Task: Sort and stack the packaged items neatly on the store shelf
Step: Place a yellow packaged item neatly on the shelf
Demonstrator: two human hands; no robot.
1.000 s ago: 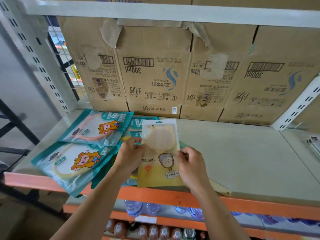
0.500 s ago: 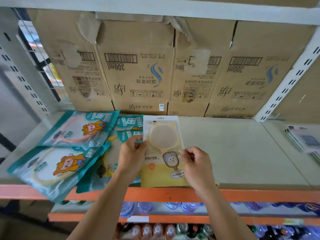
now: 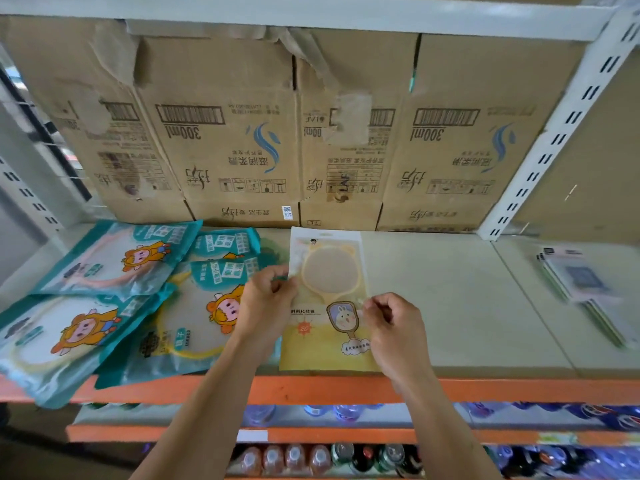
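Our fingers (image 3: 278, 283) pinch the yellow mirror packet (image 3: 323, 348) at its side edges, left hand (image 3: 266, 308) and right hand (image 3: 394, 327). It lies on the shelf (image 3: 457, 306), just beside the teal packets (image 3: 114, 261), with cardboard boxes (image 3: 225, 133) behind.

Four teal packets (image 3: 117, 261), one yellow mirror packet (image 3: 325, 344), four cardboard boxes (image 3: 225, 133)

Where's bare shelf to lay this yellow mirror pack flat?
Free: shelf board right of the yellow mirror pack, bordered by cardboard boxes behind, the grey packs far right and the orange rail in front. Crowded: left of the pack, overlapping teal packs that overhang the rail.
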